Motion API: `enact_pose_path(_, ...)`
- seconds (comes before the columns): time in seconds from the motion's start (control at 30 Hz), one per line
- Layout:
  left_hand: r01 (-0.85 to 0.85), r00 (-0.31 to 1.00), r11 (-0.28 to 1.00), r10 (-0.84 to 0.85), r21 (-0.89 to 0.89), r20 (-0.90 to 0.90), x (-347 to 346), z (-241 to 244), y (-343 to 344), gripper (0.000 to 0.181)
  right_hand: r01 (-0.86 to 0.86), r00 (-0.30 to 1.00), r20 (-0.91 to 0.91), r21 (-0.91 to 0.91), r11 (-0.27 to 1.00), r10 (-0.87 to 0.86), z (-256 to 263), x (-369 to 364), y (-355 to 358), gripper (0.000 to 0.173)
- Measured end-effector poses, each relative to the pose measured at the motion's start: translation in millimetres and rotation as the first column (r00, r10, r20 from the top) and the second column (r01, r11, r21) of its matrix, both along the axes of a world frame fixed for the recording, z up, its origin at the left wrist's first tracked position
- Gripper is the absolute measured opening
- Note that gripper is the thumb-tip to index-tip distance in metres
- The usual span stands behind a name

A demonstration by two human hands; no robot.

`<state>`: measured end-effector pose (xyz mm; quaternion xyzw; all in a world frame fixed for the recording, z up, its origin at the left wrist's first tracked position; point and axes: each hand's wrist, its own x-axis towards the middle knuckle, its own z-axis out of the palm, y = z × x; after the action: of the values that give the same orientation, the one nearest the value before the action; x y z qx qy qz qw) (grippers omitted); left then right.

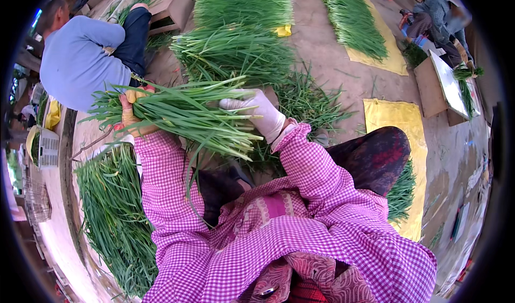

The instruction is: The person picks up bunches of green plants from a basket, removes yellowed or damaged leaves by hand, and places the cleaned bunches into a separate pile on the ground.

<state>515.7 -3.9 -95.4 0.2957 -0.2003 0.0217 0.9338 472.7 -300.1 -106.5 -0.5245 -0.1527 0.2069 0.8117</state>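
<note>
A loose bunch of green leafy stalks, which look like garlic chives [193,113], lies across the air before me, pale cut ends to the right. My left hand [134,107], in a worn yellowish glove with bare fingers showing, grips its leafy left part. At the pale ends, my right hand [259,111] in a white glove has thumb and fingers closed on some stalks. Several stalks cross in front of that glove. Beyond the bunch, a heap of chives [237,53] lies on the ground, and loose trimmed leaves [310,101] are scattered right of it.
A thick pile of chives [116,214] lies by my left arm. Yellow sheets [396,116] are spread at the right, and another chive row [354,21] lies farther off. One person [84,57] sits at left; another [442,25] works at right beside a slanted board [446,81].
</note>
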Motion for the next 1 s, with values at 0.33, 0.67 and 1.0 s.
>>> enact_pose_path(0.33, 0.072, 0.997, 0.993, -0.069, -0.093, 0.037, -11, 12, 12, 0.032, 0.516, 0.845, 0.510, -0.699, 0.495, -0.160, -50, 32, -91, 0.025)
enact_pose_path(0.67, 0.095, 0.952, 0.990, -0.121, 0.104, 0.280, -6, 19, 6, 0.029, 0.335, 0.881, 0.451, -0.377, 0.863, -0.145, -10, -5, 0, 0.036)
enact_pose_path(1.0, 0.022, 0.996, 1.000, -0.024, 0.015, 0.089, -13, 18, 2, 0.032, 0.896, 0.252, 0.968, -0.237, 0.376, 0.011, 8, -7, 11, 0.031)
